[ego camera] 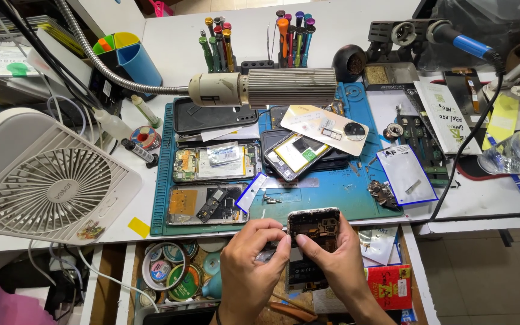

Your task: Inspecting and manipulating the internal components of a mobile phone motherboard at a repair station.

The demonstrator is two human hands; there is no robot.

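Both my hands hold an opened phone [313,224] with its back cover off, just in front of the blue work mat [344,186]. My right hand [335,262] cradles the phone from below and the right. My left hand [254,256] grips its left edge, fingertips pinched at the top corner. Whether a small tool sits between those fingers is too small to tell. Several other opened phones lie on the mat, among them one with a yellow-green battery [299,154] and a bare frame [207,203].
A white desk fan [49,180] stands at the left. A gooseneck lamp [272,87] hangs over the mat. Screwdrivers in a rack [257,39] stand at the back, a soldering iron [461,42] at back right. An open drawer [176,277] below holds tape rolls.
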